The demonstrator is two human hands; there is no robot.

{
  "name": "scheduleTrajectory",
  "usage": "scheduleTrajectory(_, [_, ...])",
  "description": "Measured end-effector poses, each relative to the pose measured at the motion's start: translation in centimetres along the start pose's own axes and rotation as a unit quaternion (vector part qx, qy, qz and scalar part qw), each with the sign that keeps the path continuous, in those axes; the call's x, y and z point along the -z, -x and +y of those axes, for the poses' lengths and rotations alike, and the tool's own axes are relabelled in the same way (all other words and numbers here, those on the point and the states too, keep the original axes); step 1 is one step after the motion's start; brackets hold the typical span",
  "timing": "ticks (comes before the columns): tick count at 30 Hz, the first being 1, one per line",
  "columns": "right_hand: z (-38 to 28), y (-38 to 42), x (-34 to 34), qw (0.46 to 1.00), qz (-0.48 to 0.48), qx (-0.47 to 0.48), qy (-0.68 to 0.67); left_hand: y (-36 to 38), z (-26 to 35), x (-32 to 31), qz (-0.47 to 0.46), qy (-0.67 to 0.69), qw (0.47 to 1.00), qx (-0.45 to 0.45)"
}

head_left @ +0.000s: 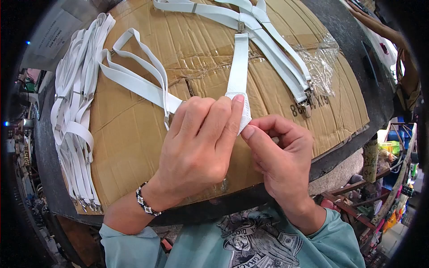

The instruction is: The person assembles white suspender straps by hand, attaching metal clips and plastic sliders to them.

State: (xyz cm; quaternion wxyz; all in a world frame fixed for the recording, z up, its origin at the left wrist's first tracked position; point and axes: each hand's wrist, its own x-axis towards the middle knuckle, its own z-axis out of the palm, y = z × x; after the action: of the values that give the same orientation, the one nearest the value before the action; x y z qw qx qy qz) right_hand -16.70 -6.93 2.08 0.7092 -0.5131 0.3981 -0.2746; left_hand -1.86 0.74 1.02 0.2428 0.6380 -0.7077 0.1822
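White elastic straps under handling on a sheet of corrugated cardboard [129, 156], which lies on a dark counter [383, 99]. The joining patch [245, 112], a stitched white piece at the lower end of the central strap [237, 62], lies under and between the two hands, near the cardboard's near edge. The left hand [194, 138], palm down with its fingers bent and close together, lies over the patch from the left, one fingertip on its face; its thumb is hidden, so its full grip cannot be told. The right hand [282, 156] is nearly closed, thumb and index finger pinching the patch's lower right corner, the other fingers curled. A beaded bracelet [144, 201] encircles the left wrist.

Above the patch, the central strap runs up to a metal clip [241, 27], which meets further white straps [275, 56]; these slant down to the right and end in metal clips [306, 109] beside printed characters. A looped strap [138, 87] extends to the upper left of the left hand. Crinkled clear film [325, 51] lies at the upper right of the cardboard. Along the left side is a long bundle of white straps [77, 98], with metal clips gathered at its lower end.
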Motion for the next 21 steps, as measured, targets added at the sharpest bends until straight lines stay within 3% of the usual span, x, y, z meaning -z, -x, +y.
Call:
scheduleTrajectory(8, [-0.37,-0.32,0.2,0.991,-0.047,-0.07,-0.104,0.06,0.13,0.23,0.001,-0.037,0.999,0.006])
scheduleTrajectory(21, [-0.2,-0.32,-0.45,0.992,-0.03,-0.05,-0.111,-0.01,0.57,0.36,0.023,-0.092,0.995,0.017])
